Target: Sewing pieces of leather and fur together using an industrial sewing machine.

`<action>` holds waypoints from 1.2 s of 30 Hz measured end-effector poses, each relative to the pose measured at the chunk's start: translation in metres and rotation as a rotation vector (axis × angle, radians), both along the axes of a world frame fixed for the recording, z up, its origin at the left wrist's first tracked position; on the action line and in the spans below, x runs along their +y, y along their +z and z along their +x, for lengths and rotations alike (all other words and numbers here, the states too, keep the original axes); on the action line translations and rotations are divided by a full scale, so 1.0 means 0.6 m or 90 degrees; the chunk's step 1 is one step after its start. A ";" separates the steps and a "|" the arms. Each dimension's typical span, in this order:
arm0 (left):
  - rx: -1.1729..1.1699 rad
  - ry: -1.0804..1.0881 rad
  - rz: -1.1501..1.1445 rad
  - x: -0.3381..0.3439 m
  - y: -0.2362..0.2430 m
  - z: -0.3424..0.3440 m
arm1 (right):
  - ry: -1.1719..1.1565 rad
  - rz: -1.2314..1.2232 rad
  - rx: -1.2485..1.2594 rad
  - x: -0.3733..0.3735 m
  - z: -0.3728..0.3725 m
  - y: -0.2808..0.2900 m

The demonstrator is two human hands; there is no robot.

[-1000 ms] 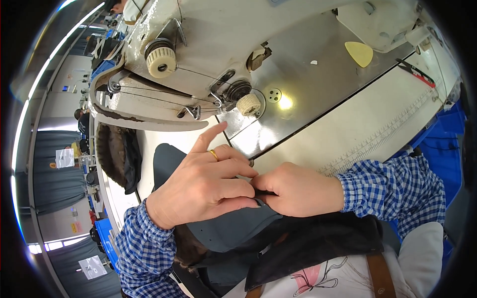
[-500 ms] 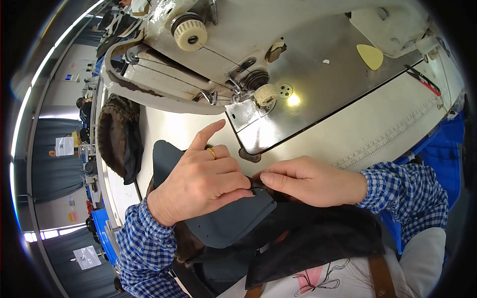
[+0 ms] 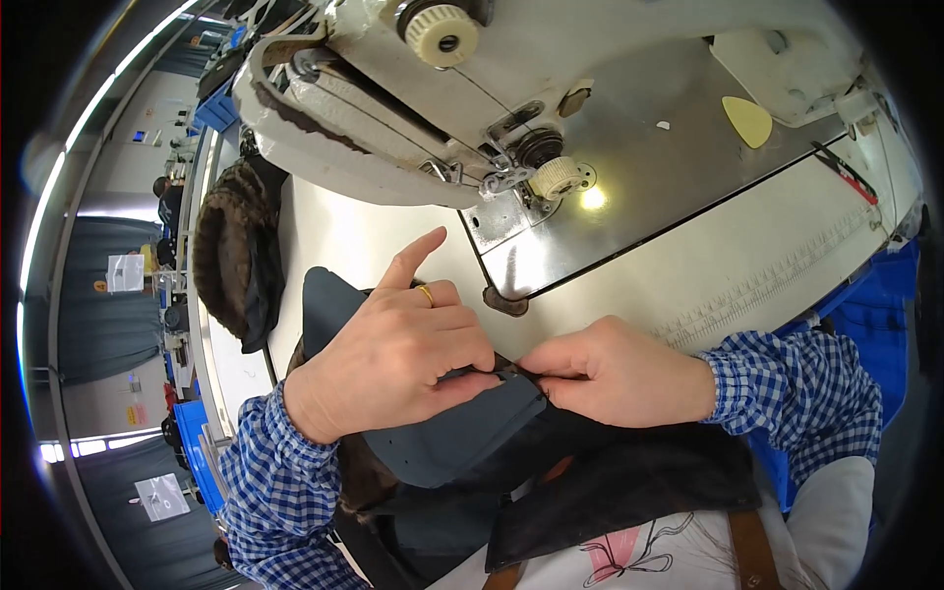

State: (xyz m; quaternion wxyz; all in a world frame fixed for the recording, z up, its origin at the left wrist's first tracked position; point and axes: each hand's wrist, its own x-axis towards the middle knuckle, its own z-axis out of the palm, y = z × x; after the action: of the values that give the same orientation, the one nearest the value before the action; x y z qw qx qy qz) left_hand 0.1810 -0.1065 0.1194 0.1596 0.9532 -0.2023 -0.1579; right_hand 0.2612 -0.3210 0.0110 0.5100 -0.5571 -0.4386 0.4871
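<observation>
A dark grey-blue fabric piece [image 3: 433, 447] lies low in front of me, with brown fur [image 3: 366, 477] showing from beneath its left side. Across its top rests my left hand [image 3: 393, 359], thumb and bent fingers pinching the edge while the index finger sticks up and out. Close beside it, at the piece's right corner, my right hand [image 3: 629, 379] pinches the same edge between thumb and fingers. The fingertips of both hands nearly meet there. What lies under my left palm is hidden.
A sewing machine [image 3: 383, 128] with a shiny metal bed plate [image 3: 639, 197] stands ahead. On the table's left lies a fur-lined dark hat [image 3: 236, 256]. A yellow oval piece [image 3: 747, 121], red-and-black thread snips [image 3: 844, 173] and a printed ruler scale [image 3: 767, 270] are at right.
My view has shifted, so the machine sits farther right and higher. My right fingers have bent in and moved slightly down along the fabric edge. The left hand keeps its hold.
</observation>
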 end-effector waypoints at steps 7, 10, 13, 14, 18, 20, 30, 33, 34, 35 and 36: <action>0.002 0.009 -0.031 0.001 0.002 -0.004 | -0.084 0.067 0.076 0.000 -0.011 -0.012; -0.015 0.017 -0.040 0.004 -0.005 -0.011 | -0.066 0.052 0.030 0.004 -0.005 -0.007; -0.003 -0.002 -0.030 0.007 -0.001 -0.007 | -0.070 0.051 0.039 0.004 -0.006 -0.007; -0.002 -0.005 -0.030 0.007 -0.002 -0.007 | -0.070 0.055 0.028 0.004 -0.005 -0.007; 0.005 0.007 -0.021 -0.002 -0.002 -0.003 | -0.021 0.026 -0.018 0.002 0.002 -0.005; 0.021 0.018 -0.010 -0.005 -0.001 -0.003 | -0.018 0.015 -0.012 0.001 0.000 -0.002; 0.025 -0.001 -0.018 0.000 -0.004 -0.003 | -0.026 0.057 -0.008 0.001 -0.003 -0.011; 0.031 0.010 -0.014 -0.005 0.003 -0.005 | -0.036 0.062 -0.029 -0.005 -0.004 0.001; 0.043 0.022 -0.006 -0.007 0.003 -0.004 | -0.032 0.062 -0.029 -0.005 -0.002 0.000; 0.042 0.027 -0.007 -0.008 0.003 -0.004 | -0.039 0.069 -0.039 -0.006 -0.001 -0.001; 0.044 0.035 -0.005 -0.009 0.004 -0.003 | -0.046 0.076 -0.050 -0.007 -0.001 -0.001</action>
State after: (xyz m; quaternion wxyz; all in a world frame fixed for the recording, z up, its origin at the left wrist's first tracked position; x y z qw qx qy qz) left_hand 0.1790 -0.1119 0.1215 0.1744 0.9518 -0.1709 -0.1858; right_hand 0.2606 -0.3253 0.0102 0.5422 -0.5599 -0.4659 0.4189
